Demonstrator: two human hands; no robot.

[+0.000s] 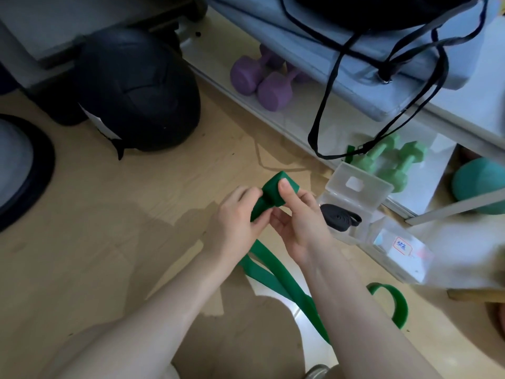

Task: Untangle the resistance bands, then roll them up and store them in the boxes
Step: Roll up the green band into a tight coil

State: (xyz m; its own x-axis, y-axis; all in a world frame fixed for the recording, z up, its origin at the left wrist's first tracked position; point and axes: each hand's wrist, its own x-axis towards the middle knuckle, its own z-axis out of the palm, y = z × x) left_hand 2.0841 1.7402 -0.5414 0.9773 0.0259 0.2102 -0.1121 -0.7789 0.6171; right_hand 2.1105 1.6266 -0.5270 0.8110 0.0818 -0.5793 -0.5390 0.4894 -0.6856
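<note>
Both hands [237, 214] [297, 217] grip green band [273, 192]; open clear box [352, 212] holds rolled black band [340, 216].

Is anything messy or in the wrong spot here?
A little. The green band is only partly rolled: both hands hold the roll while its long tail trails loose on the floor. Black straps dangle off the shelf above the open clear box. Nothing looks broken or spilled.
</note>
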